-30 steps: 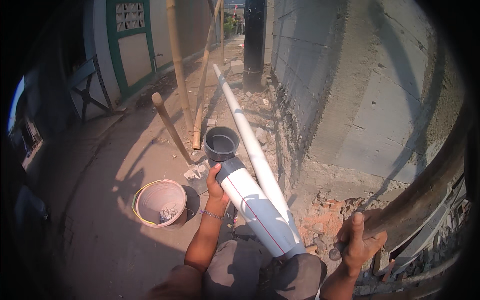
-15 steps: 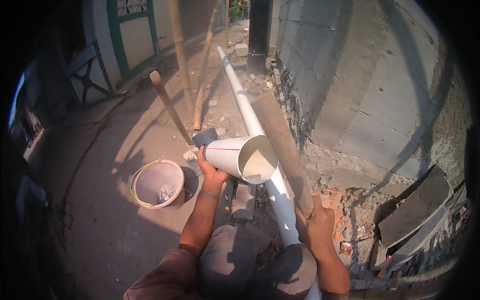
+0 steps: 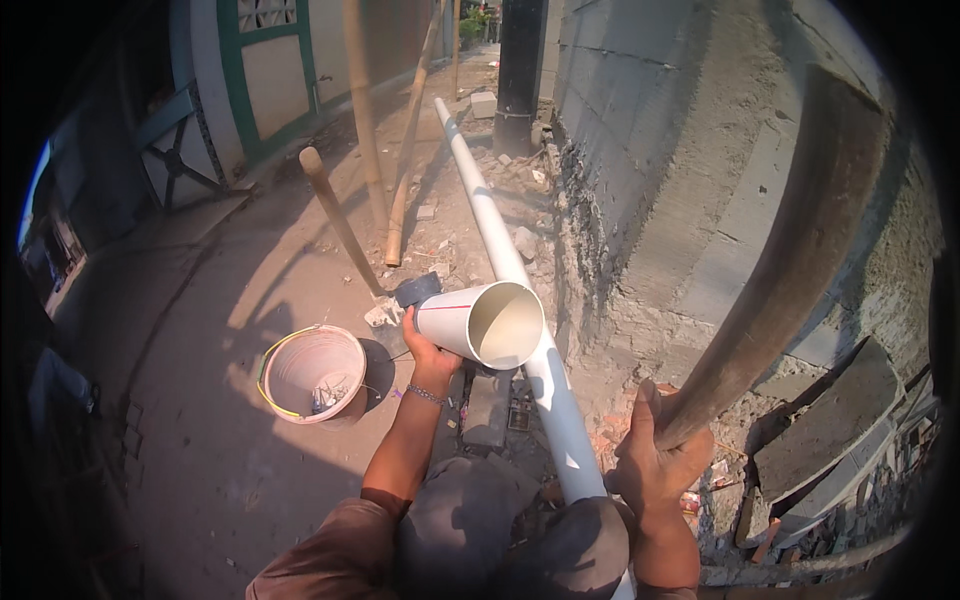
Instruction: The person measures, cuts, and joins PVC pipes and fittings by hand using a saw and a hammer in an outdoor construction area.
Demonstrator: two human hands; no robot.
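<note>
My left hand [image 3: 432, 358] is closed around the side of a short white plastic pipe piece [image 3: 445, 325] with a red line along it. Its wide open end faces me, and a dark grey round part [image 3: 418, 289] sits at its far end. On the right, my right hand [image 3: 662, 462] grips the lower end of a long wooden plank [image 3: 785, 275], which is raised and tilted up to the right. Between the hands a long white pipe [image 3: 485, 215] runs away from me, passing behind the short piece.
A pinkish bucket [image 3: 315, 375] with a yellow-edged handle stands left. Beyond it a wooden pole [image 3: 340, 220] and bamboo poles [image 3: 366, 120] stand upright. A rough block wall [image 3: 680, 190] rises on the right, with rubble and a trough-like slab [image 3: 830, 430] at its foot.
The plank has swung up and right, away from beside the pipes, with my right hand moving slightly right. The short pipe piece has shifted and turned a little in my left hand.
</note>
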